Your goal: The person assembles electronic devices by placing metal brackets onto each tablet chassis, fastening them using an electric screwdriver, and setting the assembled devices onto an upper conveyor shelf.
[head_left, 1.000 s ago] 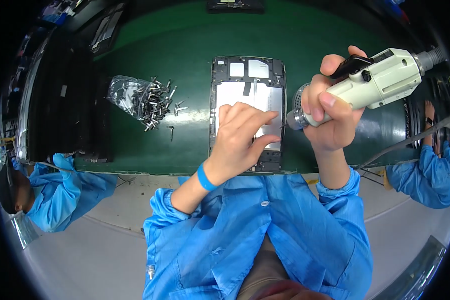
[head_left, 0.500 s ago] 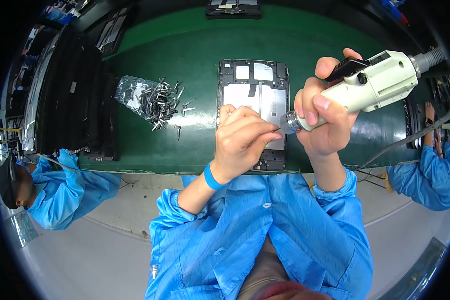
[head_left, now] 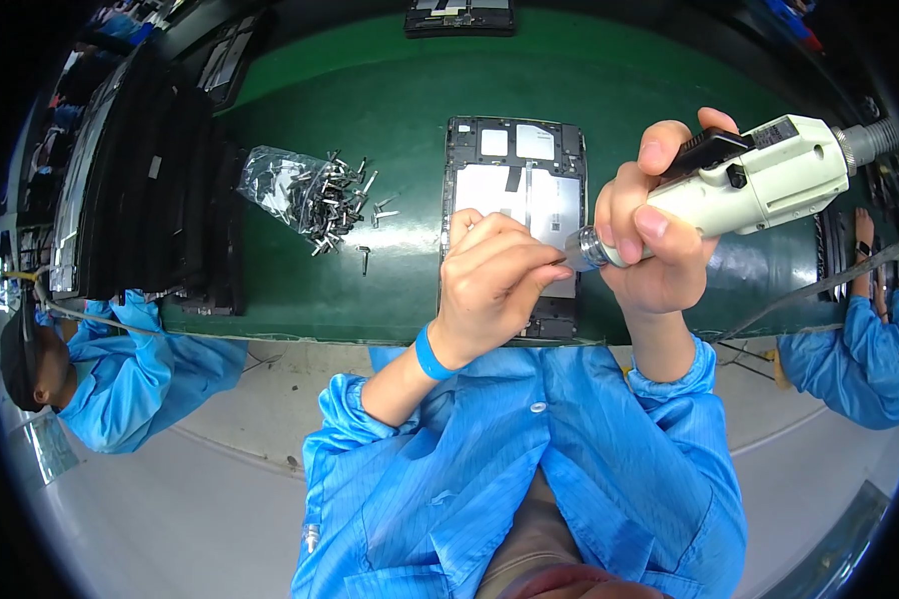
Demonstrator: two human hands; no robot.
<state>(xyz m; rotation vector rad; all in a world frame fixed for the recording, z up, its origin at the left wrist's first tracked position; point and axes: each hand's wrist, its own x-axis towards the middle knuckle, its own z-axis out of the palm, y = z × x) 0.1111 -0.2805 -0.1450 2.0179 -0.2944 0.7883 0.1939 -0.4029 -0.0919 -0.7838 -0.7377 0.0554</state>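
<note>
My right hand [head_left: 659, 215] is wrapped round a pale electric screwdriver [head_left: 769, 180] with a black lever; its clear nose points left toward my other hand. At that nose, my left hand [head_left: 494, 280] has thumb and forefinger pinched together. Whatever lies in the pinch is too small and hidden to name. Beneath both hands an opened tablet [head_left: 515, 185] lies on the bench, showing silver battery panels and a black frame. My left hand covers part of its lower half.
On the green bench [head_left: 370, 299], a clear plastic bag [head_left: 270, 185] spills several small black and silver parts [head_left: 338, 205]. Dark panels [head_left: 140, 200] stand stacked at the left. Another opened device [head_left: 459, 18] lies at the far edge. A grey cable [head_left: 819, 285] runs at the right; people in blue sit both sides.
The whole view has shifted slightly, with the bench things now a little further right. Both hands keep their grips, and the screwdriver's nose stays by the left fingertips.
</note>
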